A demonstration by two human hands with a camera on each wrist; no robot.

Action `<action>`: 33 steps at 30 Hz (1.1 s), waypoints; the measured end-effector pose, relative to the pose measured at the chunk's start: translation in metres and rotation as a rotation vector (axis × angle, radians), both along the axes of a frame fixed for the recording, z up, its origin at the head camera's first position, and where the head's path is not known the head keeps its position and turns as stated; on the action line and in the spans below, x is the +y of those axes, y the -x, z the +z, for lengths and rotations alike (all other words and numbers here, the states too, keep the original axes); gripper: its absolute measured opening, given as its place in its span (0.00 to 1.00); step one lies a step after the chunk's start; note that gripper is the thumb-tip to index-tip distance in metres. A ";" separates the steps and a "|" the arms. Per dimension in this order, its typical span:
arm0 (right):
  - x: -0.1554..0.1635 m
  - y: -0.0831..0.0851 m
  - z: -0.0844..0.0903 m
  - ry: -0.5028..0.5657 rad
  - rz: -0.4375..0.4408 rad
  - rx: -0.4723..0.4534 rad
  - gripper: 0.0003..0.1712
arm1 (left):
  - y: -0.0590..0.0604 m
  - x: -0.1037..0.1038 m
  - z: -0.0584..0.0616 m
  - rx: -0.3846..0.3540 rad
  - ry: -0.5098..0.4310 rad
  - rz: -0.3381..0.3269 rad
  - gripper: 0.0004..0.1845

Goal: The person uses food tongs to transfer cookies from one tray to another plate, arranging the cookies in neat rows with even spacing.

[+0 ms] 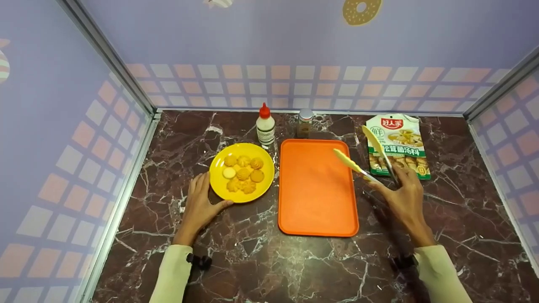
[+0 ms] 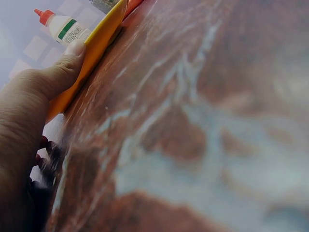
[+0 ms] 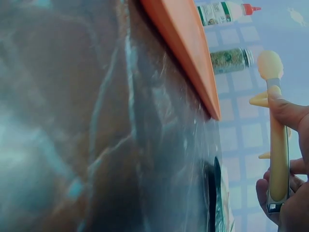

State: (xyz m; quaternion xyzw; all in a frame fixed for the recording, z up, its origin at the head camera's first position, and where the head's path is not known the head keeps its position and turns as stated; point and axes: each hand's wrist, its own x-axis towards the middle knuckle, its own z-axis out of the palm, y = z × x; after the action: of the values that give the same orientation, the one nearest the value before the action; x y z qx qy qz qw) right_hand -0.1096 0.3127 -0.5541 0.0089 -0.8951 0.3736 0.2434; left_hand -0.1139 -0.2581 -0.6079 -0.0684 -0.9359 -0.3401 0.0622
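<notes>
On the left, a yellow plate (image 1: 263, 187) carries several cookies (image 1: 243, 174) in the head view. My left hand (image 1: 200, 206) holds its edge, the fingers along the left side and the thumb at the near rim. The left wrist view has that thumb (image 2: 70, 60) right against the plate's side. Over the table on the right, my right hand (image 1: 408, 198) grips a pair of yellow-tipped tongs (image 1: 376, 141) by their metal handles. The tongs' arms are spread, with nothing between the tips. One tip overlaps the orange tray (image 1: 318, 189) in the head view, the other the green-and-white food pouch (image 1: 398, 145).
A squeeze bottle with a red cap (image 1: 265, 128) and a small spice jar (image 1: 305, 123) stand behind the plate and tray. Patterned wall panels (image 1: 290, 84) enclose the back and sides of the dark marbled table (image 1: 261, 261).
</notes>
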 end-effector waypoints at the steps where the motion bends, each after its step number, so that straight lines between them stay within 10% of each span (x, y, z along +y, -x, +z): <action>1: 0.002 -0.002 -0.001 0.006 -0.015 -0.009 0.47 | 0.000 0.000 0.000 0.002 0.001 0.000 0.70; 33: 0.023 -0.038 -0.023 0.209 -0.363 -0.347 0.50 | -0.002 -0.002 -0.001 0.022 0.003 -0.005 0.67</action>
State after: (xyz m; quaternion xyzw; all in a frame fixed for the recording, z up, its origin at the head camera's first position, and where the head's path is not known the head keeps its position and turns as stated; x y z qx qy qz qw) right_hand -0.0719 0.3352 -0.5767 -0.2411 -0.8669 0.4101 0.1492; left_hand -0.1123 -0.2598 -0.6084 -0.0746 -0.9354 -0.3382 0.0714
